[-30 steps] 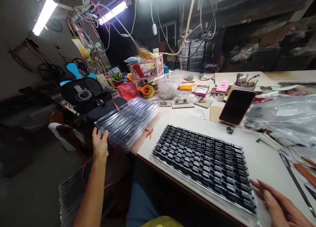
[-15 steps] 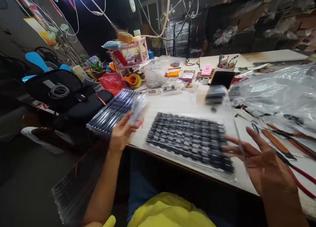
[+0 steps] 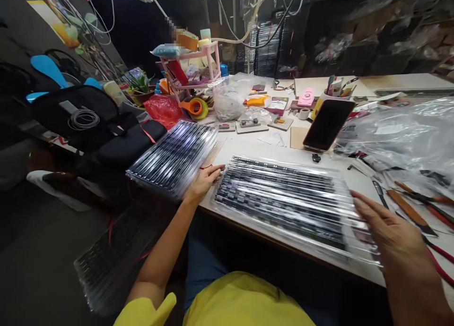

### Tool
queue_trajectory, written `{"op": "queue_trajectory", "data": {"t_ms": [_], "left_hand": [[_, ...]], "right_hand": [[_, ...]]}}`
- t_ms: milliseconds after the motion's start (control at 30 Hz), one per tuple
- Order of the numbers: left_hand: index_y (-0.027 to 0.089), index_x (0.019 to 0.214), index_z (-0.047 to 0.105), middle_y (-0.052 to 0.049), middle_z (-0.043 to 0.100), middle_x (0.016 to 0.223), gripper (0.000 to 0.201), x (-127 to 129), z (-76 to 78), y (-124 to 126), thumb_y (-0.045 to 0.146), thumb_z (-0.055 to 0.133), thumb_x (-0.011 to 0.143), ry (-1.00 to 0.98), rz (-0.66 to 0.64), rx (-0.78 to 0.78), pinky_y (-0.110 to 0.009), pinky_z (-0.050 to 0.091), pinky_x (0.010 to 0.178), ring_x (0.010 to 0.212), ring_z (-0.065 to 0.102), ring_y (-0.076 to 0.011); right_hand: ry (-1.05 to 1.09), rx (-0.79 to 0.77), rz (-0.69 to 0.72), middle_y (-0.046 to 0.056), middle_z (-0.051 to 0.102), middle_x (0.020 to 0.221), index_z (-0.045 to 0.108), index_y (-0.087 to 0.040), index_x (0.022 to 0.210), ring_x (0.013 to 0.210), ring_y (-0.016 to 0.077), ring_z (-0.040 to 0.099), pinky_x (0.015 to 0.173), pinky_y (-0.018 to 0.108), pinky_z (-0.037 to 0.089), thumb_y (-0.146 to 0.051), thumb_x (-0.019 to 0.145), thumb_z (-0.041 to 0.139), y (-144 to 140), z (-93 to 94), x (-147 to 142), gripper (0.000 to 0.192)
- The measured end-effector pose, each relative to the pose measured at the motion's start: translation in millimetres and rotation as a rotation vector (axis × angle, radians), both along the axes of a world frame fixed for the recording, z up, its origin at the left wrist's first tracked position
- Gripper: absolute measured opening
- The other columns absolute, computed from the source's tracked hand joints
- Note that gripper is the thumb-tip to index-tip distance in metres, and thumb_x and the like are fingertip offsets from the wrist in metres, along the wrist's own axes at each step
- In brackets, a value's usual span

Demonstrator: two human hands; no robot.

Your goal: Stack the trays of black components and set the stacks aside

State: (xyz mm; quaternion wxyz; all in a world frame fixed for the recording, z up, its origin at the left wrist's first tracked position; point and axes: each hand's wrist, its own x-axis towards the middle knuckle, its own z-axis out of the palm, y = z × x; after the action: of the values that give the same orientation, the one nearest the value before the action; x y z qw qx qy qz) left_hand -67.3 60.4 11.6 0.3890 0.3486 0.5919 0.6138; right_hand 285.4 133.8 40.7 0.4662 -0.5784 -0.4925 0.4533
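A clear ridged plastic tray (image 3: 283, 186) lies over rows of small black parts on the worktable. My left hand (image 3: 202, 183) has its fingers closed at the tray's left edge. My right hand (image 3: 390, 227) grips the right edge, which sticks out past the black rows. The right thumb is partly hidden behind the plastic. Left of my left hand sits a stack of similar trays (image 3: 173, 156) with dark contents, near the table's edge.
A phone (image 3: 329, 125) leans upright behind the tray. Pliers (image 3: 440, 255) and other hand tools lie at the right, below a heap of clear plastic bags (image 3: 400, 132). An orange tape dispenser (image 3: 194, 107) and a pink rack (image 3: 209, 64) stand at the back left.
Both hands were apart with clear plastic between them, above the exposed black parts. Now the ridged clear tray covers those parts and both hands are at its ends.
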Motion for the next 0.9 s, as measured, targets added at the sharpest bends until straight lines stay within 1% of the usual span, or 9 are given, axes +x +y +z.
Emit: {"op": "queue_trajectory", "data": {"t_ms": [100, 300, 400, 500, 633, 767, 800, 833, 900], "left_hand": [[0.018, 0.102, 0.07, -0.012, 0.066, 0.113, 0.033, -7.1, 9.1, -1.3, 0.035, 0.066, 0.075, -0.084, 0.006, 0.053, -0.031, 0.046, 0.08, 0.099, 0.061, -0.0214], [0.022, 0.106, 0.068, -0.006, 0.055, 0.131, 0.037, -13.8, 47.1, -20.5, 0.022, 0.071, 0.069, -0.155, 0.06, 0.264, -0.026, 0.047, 0.078, 0.103, 0.058, -0.018], [0.02, 0.103, 0.069, -0.006, 0.059, 0.126, 0.039, -31.2, 59.4, -38.0, 0.018, 0.073, 0.064, -0.063, 0.267, 0.35, -0.024, 0.047, 0.075, 0.098, 0.06, -0.0173], [0.018, 0.097, 0.071, -0.008, 0.061, 0.122, 0.035, -65.0, 56.6, -58.5, 0.019, 0.073, 0.062, 0.032, 0.531, 0.372, -0.024, 0.048, 0.076, 0.093, 0.061, -0.0166], [0.016, 0.096, 0.07, -0.009, 0.056, 0.128, 0.031, -103.7, 45.0, -82.4, 0.023, 0.069, 0.065, 0.309, 0.794, 0.29, -0.031, 0.047, 0.088, 0.103, 0.059, -0.0209], [0.016, 0.103, 0.067, -0.012, 0.052, 0.129, 0.029, -85.1, 42.5, -94.5, 0.023, 0.064, 0.075, 0.922, 0.97, 0.135, -0.043, 0.035, 0.103, 0.123, 0.043, -0.0276], [0.016, 0.102, 0.066, -0.012, 0.053, 0.125, 0.026, -71.1, 40.5, -95.1, 0.022, 0.063, 0.077, 1.039, 0.943, 0.168, -0.043, 0.035, 0.103, 0.122, 0.043, -0.0272], [0.017, 0.099, 0.066, -0.011, 0.057, 0.116, 0.021, -55.3, 36.9, -94.5, 0.02, 0.061, 0.079, 1.099, 0.826, 0.224, -0.041, 0.037, 0.101, 0.116, 0.049, -0.025], [0.019, 0.095, 0.064, -0.006, 0.062, 0.096, 0.014, -24.4, 24.2, -89.9, 0.019, 0.056, 0.084, 1.051, 0.31, 0.255, -0.035, 0.046, 0.09, 0.097, 0.058, -0.0196]], "right_hand": [[0.185, -0.179, -0.078, -0.001, 0.052, 0.052, 0.072, -0.02, 0.089, 0.034, 0.0098, 0.041, 0.027, 0.022, 0.032, -0.039, 0.061, 0.077, 3.3, 22.5, -11.8, 0.035], [0.209, -0.051, -0.036, 0.002, 0.056, 0.066, 0.07, -0.019, 0.098, 0.046, 0.0099, 0.047, 0.034, 0.022, 0.032, -0.039, 0.066, 0.074, 14.8, 40.5, -39.4, 0.038], [0.258, 0.062, 0.099, 0.002, 0.058, 0.071, 0.066, -0.019, 0.105, 0.048, 0.01, 0.048, 0.039, 0.024, 0.034, -0.043, 0.075, 0.065, 15.1, 36.3, -55.8, 0.038], [0.117, 0.22, 0.277, 0.003, 0.062, 0.076, 0.065, -0.021, 0.098, 0.055, 0.0125, 0.053, 0.049, 0.027, 0.042, -0.043, 0.082, 0.058, 0.4, 22.3, -80.2, 0.028], [-0.269, 0.59, 0.622, 0.004, 0.061, 0.079, 0.062, -0.021, 0.079, 0.075, 0.0185, 0.057, 0.068, 0.033, 0.045, -0.029, 0.086, 0.054, -35.5, -5.9, -130.5, 0.014], [-0.639, 0.84, 0.724, 0.007, 0.061, 0.088, 0.061, -0.018, 0.084, 0.084, 0.0212, 0.052, 0.074, 0.037, 0.038, -0.019, 0.087, 0.052, -60.1, -26.7, -178.0, 0.009], [-0.707, 0.855, 0.726, 0.007, 0.061, 0.09, 0.061, -0.018, 0.085, 0.085, 0.0215, 0.051, 0.074, 0.037, 0.037, -0.018, 0.086, 0.054, -62.9, -29.6, -185.9, 0.007], [-0.753, 0.86, 0.725, 0.007, 0.061, 0.09, 0.061, -0.017, 0.085, 0.085, 0.0217, 0.05, 0.074, 0.037, 0.035, -0.018, 0.085, 0.056, -64.5, -31.7, -191.8, 0.005], [-0.793, 0.851, 0.724, 0.008, 0.06, 0.091, 0.061, -0.017, 0.085, 0.085, 0.0223, 0.048, 0.074, 0.037, 0.033, -0.018, 0.083, 0.059, -65.9, -34.2, -199.0, 0.003]]}}
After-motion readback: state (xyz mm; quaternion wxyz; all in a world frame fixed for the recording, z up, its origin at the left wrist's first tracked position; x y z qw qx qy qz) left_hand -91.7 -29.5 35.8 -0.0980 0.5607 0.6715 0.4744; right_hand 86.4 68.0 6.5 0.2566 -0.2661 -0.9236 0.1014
